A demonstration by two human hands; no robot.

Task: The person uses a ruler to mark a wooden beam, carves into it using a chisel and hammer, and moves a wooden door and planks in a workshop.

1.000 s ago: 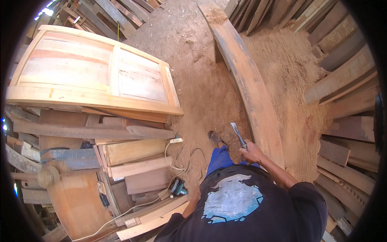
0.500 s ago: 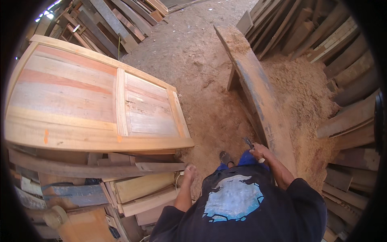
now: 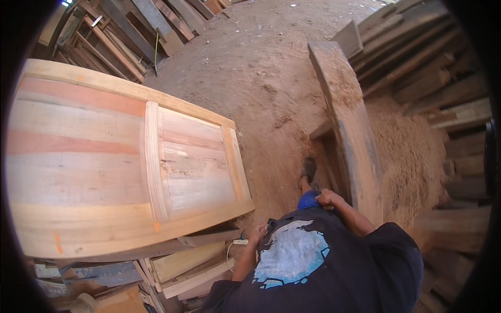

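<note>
My right hand [image 3: 329, 199] is closed in front of my blue shorts, beside the near end of a long plank bench [image 3: 347, 125]. Half a second earlier a dark tool like pliers stuck out of this fist; now the fist mostly hides it. My left hand [image 3: 257, 233] hangs at my side with its fingers loosely curled, and I see nothing in it. It is near the front corner of a pale wooden panelled door [image 3: 193, 208], apart from it. The door lies flat on stacked timber to my left.
Offcuts and boards [image 3: 198, 276] are piled below the door. Planks lean at the far left [image 3: 172, 31] and along the right side [image 3: 417, 62]. Sawdust [image 3: 412, 156] is heaped right of the bench. Dirt floor [image 3: 261, 94] runs between door and bench.
I have stepped forward, one foot now ahead beside the bench. The door and timber sit lower in view. My right hand has drawn in against my shorts, and the tool hardly shows.
</note>
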